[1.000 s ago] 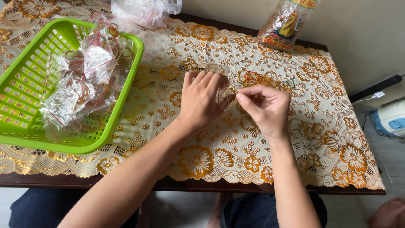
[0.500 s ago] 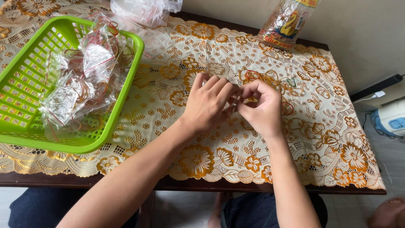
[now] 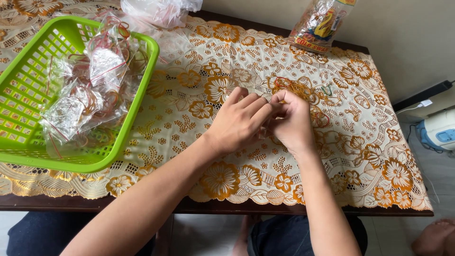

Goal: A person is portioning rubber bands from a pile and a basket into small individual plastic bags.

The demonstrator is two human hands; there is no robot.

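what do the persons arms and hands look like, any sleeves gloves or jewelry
Both arms are bare from the bottom of the frame up to the fingers: no sleeves show. The left hand and right hand wear no gloves, and no rings, watch or bracelets can be seen. Fingernails look short and unpainted where visible. Dark trousers show below the table edge.

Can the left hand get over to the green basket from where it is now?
Probably yes. The left hand is at the right hand mid-table, and only bare tablecloth lies between it and the green basket's near rim.
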